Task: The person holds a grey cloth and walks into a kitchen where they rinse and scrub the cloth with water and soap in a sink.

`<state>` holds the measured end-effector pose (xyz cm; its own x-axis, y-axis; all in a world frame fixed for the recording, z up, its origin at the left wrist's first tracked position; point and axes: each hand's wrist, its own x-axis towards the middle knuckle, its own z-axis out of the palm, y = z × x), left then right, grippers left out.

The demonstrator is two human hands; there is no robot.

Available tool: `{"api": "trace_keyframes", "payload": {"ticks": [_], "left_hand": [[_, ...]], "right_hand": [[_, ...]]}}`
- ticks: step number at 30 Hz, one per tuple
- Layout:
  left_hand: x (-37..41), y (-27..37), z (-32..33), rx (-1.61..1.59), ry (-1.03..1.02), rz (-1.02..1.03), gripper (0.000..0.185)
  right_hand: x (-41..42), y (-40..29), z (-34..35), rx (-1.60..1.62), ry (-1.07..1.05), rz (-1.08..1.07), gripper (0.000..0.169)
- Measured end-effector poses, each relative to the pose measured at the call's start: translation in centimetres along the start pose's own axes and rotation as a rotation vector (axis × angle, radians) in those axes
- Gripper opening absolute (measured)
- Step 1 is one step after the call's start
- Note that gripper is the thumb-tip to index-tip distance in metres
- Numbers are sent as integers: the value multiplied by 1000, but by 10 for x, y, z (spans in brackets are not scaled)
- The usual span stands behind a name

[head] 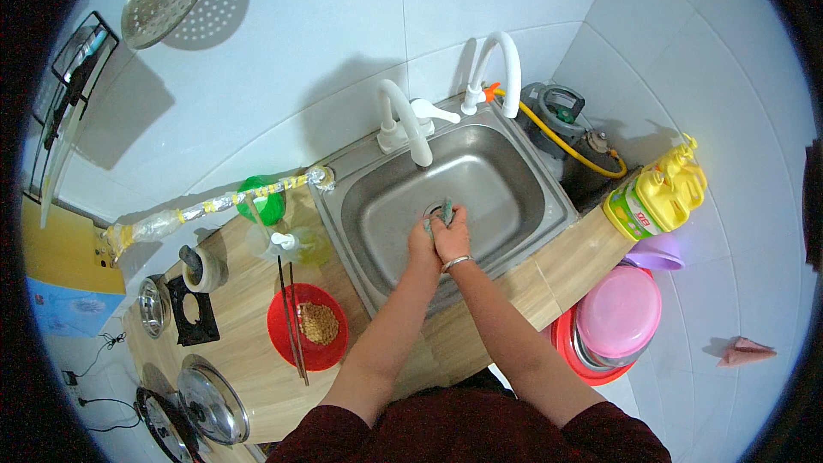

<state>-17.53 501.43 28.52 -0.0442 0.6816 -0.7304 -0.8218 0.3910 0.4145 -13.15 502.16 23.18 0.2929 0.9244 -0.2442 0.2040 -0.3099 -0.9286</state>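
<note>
Both of my hands meet over the stainless steel sink (386, 206), near its drain. A wet-looking grey-green cloth (447, 211) is squeezed between them, its end poking up above the fingers. My left hand (423, 245) presses against it from the left. On the other side, my right hand (453, 235), with a silver bangle at its wrist, closes around the cloth. Behind the hands a white gooseneck faucet (411, 125) points down into the basin; whether water runs is not visible. A second white faucet (508, 71) stands at the back right corner.
Left on the wooden counter, a red bowl (276, 328) holds beans or kernels, with long chopsticks (292, 328) across it. A pump bottle (283, 241), a mortar (209, 270) and a glass lid (212, 402) are nearby. Yellow detergent jugs (656, 196) and stacked basins (618, 312) stand right.
</note>
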Motion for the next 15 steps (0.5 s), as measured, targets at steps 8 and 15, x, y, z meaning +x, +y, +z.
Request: {"api": "trace_keyframes", "payload": {"ticks": [8,15], "left_hand": [[20,-4,7,-203,-64,56,32],[22,-25,-1,-84,-381,109,38]], "right_hand": [[20,-11,-14,-22,-290,-191,33],[58,-5,-21,40,-344,51,32]]}}
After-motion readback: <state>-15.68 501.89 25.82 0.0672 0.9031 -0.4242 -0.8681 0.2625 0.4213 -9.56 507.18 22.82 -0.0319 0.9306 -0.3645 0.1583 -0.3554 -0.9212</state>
